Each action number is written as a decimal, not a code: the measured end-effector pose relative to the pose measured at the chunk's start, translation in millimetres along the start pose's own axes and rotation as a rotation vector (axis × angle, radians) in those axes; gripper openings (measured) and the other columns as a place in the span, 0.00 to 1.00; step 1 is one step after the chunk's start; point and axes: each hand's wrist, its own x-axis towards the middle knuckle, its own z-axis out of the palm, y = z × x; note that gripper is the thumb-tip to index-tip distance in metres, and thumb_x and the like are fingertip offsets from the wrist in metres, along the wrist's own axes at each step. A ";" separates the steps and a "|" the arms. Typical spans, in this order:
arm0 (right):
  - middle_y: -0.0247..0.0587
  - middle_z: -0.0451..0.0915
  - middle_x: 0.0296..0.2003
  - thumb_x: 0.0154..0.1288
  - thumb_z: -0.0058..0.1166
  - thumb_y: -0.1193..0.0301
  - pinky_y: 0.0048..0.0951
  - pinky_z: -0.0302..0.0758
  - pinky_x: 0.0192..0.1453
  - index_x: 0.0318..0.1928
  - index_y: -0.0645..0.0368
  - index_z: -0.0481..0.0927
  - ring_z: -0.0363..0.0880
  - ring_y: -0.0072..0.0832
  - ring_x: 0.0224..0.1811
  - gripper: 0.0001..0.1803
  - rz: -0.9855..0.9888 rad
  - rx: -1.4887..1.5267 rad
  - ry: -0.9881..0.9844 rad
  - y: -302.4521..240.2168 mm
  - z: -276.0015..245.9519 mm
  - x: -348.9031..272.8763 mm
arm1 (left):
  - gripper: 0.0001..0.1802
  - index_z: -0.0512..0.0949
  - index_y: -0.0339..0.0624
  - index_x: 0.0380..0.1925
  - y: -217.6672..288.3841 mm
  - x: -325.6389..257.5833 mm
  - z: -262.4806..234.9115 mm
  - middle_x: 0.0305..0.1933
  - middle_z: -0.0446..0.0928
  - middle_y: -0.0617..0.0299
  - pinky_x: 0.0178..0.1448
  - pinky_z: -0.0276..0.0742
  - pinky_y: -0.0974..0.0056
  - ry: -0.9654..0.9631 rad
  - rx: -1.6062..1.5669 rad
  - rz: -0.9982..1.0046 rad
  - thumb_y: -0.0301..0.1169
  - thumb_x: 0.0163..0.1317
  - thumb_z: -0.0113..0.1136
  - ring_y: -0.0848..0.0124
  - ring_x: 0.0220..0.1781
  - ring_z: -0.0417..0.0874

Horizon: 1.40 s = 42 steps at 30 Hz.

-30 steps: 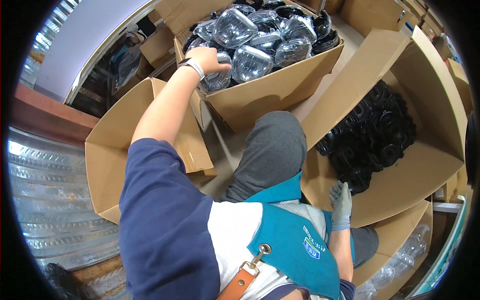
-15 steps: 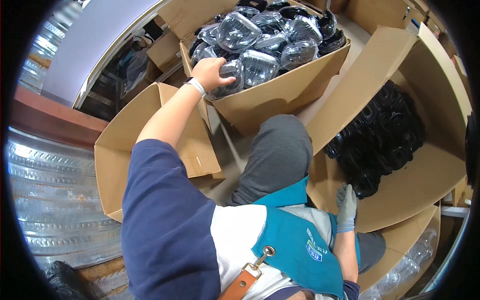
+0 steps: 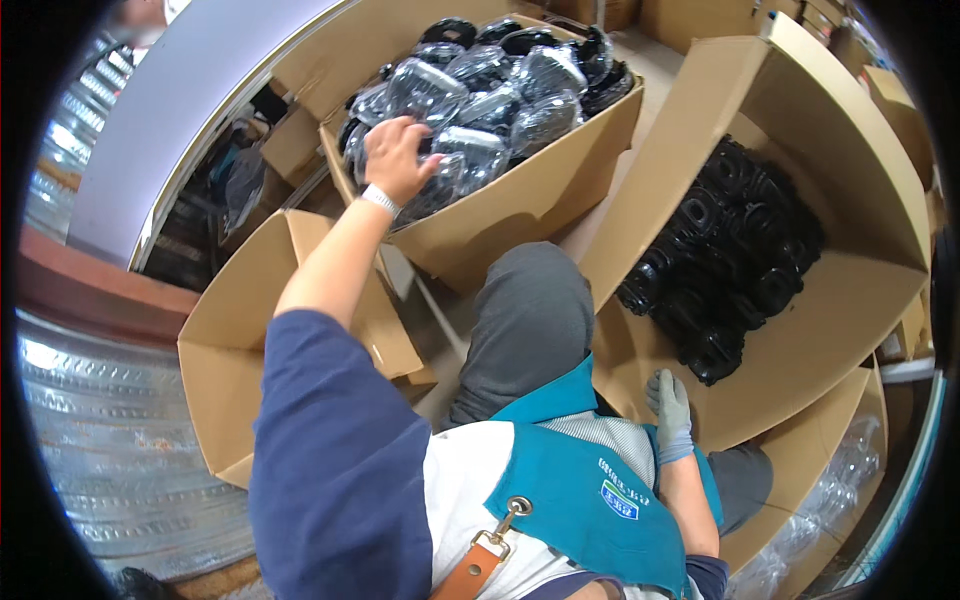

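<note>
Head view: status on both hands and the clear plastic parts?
Left hand at clear plastic parts, grip unclear. Gloved right hand near black parts, grip unclear. Clear parts piled in open carton; cardboard flap stands between piles.

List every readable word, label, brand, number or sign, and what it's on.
Teal cloth apron: a line of white lettering; not copied out here.
Same apron: a blue, green and white shield-shaped badge with white characters; also not copied.
Front wall of the tan cardboard box holding clear-plastic-wrapped black parts: no print I can make out.
Clear wrapping: any marks are too small to read.
</note>
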 end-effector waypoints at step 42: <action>0.49 0.76 0.50 0.65 0.45 0.41 0.43 0.70 0.52 0.58 0.56 0.70 0.74 0.43 0.52 0.35 0.279 0.075 0.023 38.3 -31.5 39.5 | 0.58 0.51 0.45 0.71 -70.1 -258.4 59.1 0.72 0.58 0.48 0.66 0.52 0.36 -0.422 -1.323 -2.148 0.79 0.52 0.31 0.50 0.70 0.62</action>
